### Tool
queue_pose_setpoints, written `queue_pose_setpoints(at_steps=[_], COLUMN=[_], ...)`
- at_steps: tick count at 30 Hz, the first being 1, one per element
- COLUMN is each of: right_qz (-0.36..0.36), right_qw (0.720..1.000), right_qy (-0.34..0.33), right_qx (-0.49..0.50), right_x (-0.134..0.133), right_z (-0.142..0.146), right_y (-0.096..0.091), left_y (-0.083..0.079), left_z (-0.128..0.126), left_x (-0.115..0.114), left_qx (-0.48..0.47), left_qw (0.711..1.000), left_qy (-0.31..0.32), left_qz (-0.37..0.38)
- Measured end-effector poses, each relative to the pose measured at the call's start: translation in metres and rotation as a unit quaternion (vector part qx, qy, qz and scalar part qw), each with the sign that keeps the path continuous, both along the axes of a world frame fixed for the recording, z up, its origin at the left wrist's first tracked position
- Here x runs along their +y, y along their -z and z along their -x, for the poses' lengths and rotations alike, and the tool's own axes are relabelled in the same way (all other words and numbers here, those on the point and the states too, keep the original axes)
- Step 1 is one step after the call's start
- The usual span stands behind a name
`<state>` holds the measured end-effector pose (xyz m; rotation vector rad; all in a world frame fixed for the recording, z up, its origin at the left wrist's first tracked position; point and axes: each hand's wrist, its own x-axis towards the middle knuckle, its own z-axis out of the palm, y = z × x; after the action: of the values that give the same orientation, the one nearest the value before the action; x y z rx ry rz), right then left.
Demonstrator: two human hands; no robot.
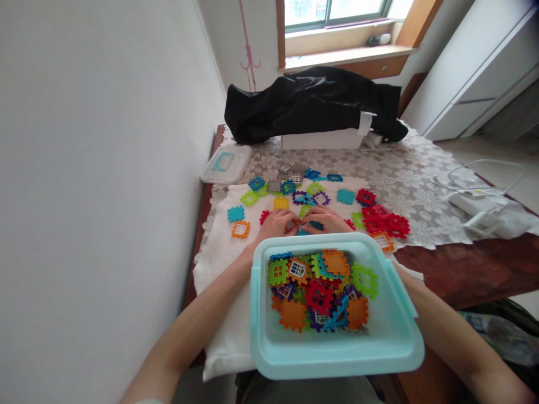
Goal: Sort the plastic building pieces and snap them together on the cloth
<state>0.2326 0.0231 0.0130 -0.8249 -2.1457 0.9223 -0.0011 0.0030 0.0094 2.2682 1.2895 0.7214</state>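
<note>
Beyond the far rim of a light-teal plastic tub (337, 359), my two hands meet over the white cloth. My left hand (278, 223) is closed, its fingers pinching a small orange-brown interlocking tile (291, 225). Curled in from the other side, my right hand (326, 219) has its fingers on a blue interlocking tile (315, 225). The tub's rim and my fingers partly hide both tiles, so I cannot tell whether they are joined. A yellow tile (281, 203) lies just past my left hand. Inside the tub is a pile of mixed tiles, including a red one (319, 296).
More tiles lie around the cloth, with a red group (385, 219) at the right and an orange window tile (241, 229) at the left. A clear lid (227, 164) rests at the back left. Black fabric (311, 106) covers a white box behind.
</note>
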Motion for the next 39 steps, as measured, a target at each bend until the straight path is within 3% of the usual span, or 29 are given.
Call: queue_pose_setpoints(at_steps=[12,20,31,39], right_qz=[-0.048,-0.055,-0.018,0.002], right_qw=[0.998,0.996,0.999,0.999], right_qy=[-0.005,-0.017,-0.001,0.041], right_qx=[-0.047,-0.064,-0.042,0.011], right_x=[0.007,0.010,-0.003,-0.036], right_z=[0.001,0.000,0.005,-0.012], right_y=[0.008,0.011,-0.006,-0.020], left_y=[-0.009,-0.003,-0.005,-0.007], left_z=[-0.001,-0.001,0.002,0.005], left_x=[-0.006,-0.002,-0.005,-0.010], left_qx=[-0.081,-0.143,-0.194,-0.199], left_qw=[0.997,0.989,0.978,0.974], left_qy=[-0.011,0.030,0.079,0.109], left_qz=[-0.002,-0.001,-0.002,-0.010])
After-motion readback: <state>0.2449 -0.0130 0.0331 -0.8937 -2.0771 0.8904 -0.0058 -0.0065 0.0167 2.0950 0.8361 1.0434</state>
